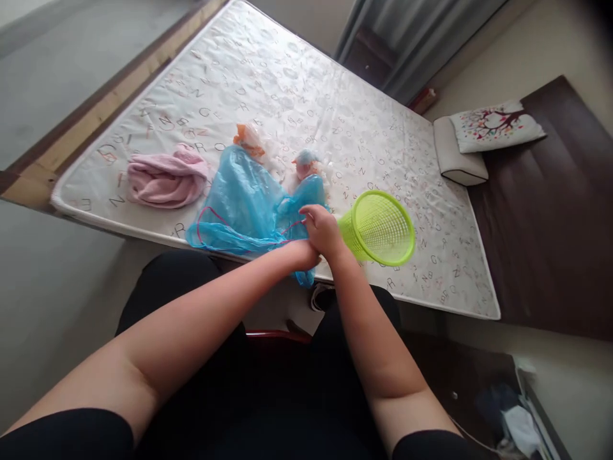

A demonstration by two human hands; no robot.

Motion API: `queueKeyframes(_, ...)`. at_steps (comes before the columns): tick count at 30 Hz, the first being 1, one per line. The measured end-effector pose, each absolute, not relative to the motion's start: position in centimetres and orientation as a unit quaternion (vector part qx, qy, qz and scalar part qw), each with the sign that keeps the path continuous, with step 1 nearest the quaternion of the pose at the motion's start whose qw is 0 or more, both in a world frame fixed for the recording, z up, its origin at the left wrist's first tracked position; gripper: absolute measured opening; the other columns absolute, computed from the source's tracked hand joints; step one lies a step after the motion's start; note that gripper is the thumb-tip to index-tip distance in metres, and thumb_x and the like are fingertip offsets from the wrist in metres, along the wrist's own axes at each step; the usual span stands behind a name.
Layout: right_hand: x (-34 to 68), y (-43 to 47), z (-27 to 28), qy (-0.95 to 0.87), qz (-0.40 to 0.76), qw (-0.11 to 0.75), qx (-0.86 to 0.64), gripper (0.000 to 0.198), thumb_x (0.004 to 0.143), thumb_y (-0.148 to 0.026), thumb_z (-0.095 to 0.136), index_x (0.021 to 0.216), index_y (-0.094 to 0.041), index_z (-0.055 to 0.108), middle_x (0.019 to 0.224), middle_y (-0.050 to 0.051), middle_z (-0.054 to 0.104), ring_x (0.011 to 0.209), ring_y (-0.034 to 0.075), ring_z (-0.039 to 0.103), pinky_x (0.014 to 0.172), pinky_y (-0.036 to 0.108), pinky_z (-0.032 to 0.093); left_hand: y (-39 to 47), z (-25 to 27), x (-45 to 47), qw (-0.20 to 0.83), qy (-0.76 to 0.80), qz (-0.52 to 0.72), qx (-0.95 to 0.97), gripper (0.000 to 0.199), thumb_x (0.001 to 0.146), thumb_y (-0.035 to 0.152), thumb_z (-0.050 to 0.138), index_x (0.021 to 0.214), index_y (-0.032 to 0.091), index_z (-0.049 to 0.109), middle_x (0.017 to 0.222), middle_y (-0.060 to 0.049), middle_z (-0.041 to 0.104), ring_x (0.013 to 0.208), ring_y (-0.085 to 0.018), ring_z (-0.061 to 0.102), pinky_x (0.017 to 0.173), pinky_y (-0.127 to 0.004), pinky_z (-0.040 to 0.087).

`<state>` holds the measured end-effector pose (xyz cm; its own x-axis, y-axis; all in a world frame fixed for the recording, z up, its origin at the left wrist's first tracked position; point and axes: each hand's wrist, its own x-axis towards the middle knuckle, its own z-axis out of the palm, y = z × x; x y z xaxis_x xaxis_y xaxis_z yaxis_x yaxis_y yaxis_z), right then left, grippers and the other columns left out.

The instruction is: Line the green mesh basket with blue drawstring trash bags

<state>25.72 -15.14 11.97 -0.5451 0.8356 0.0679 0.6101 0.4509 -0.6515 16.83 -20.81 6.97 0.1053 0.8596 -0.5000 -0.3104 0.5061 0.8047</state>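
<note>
A thin blue plastic bag [246,191] with a pink drawstring [208,220] lies spread over the front edge of the mattress. My left hand [306,254] is closed on the gathered part of the bag, and a blue end hangs below it; most of its fingers are hidden. Right beside it, the wrists nearly crossing, my right hand [323,229] is curled with thumb and forefinger at the drawstring. Behind the bag are crumpled clear wrappers with orange pieces [249,139] and another small bundle of wrapping [306,165]. A lime-green mesh wastebasket [383,227] lies tilted to the right of my hands.
A folded pink cloth [165,176] sits left of the bag on the patterned mattress [345,108]. Pillows [498,126] rest by the dark brown headboard [541,211] at right. A grey curtain [421,38] hangs at the back. My knees are at the mattress's front edge.
</note>
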Motion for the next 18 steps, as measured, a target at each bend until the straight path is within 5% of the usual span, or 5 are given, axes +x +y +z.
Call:
queueKeyframes(4, 31.9, -16.1, 7.1, -0.779, 0.290, 0.014, -0.556, 0.033, 0.103, -0.014, 0.049, 0.131, -0.014, 0.067, 0.138, 0.019, 0.068, 0.134, 0.027, 0.063, 0.118, 0.039, 0.047, -20.0, 5.1, 15.0, 0.611, 0.623, 0.283, 0.398, 0.028, 0.072, 0.001, 0.088, 0.086, 0.018, 0.070, 0.114, -0.015, 0.071, 0.153, -0.044, 0.046, 0.131, -0.050, 0.035)
queueKeyframes(6, 32.9, -16.2, 5.0, -0.758, 0.313, -0.046, -0.571, 0.040, 0.102, -0.021, 0.062, 0.141, -0.014, 0.061, 0.144, 0.021, 0.065, 0.136, 0.030, 0.063, 0.115, 0.039, 0.048, -19.4, 4.0, 13.9, 0.539, 0.673, 0.236, 0.447, 0.044, 0.072, 0.004, 0.088, 0.110, 0.018, 0.070, 0.138, -0.019, 0.063, 0.158, -0.048, 0.037, 0.132, -0.055, 0.029)
queueKeyframes(9, 33.3, -16.0, 2.4, -0.723, 0.341, -0.055, -0.598, 0.057, 0.102, -0.039, 0.070, 0.149, -0.011, 0.053, 0.139, 0.026, 0.068, 0.128, 0.033, 0.068, 0.106, 0.040, 0.052, -18.6, 2.2, 12.6, 0.385, 0.744, 0.088, 0.540, 0.072, 0.083, 0.026, 0.087, 0.147, 0.017, 0.056, 0.153, -0.028, 0.052, 0.148, -0.051, 0.050, 0.122, -0.056, 0.039)
queueKeyframes(14, 33.4, -15.4, 1.5, -0.700, 0.375, -0.069, -0.604, 0.020, 0.092, -0.018, 0.073, 0.111, -0.016, 0.069, 0.120, 0.018, 0.076, 0.110, 0.030, 0.071, 0.093, 0.036, 0.052, -18.0, 1.0, 11.4, 0.283, 0.758, -0.032, 0.586, 0.040, 0.094, 0.032, 0.074, 0.130, 0.016, 0.072, 0.134, -0.024, 0.070, 0.124, -0.041, 0.069, 0.102, -0.045, 0.053)
queueKeyframes(18, 33.9, -14.7, 4.6, -0.716, 0.391, 0.004, -0.579, 0.011, 0.094, -0.013, 0.061, 0.097, -0.020, 0.068, 0.112, 0.012, 0.076, 0.103, 0.026, 0.068, 0.089, 0.033, 0.050, -18.0, 4.0, 11.1, 0.211, 0.758, 0.013, 0.617, 0.035, 0.105, 0.035, 0.054, 0.123, 0.018, 0.078, 0.131, -0.018, 0.074, 0.126, -0.035, 0.068, 0.107, -0.042, 0.051)
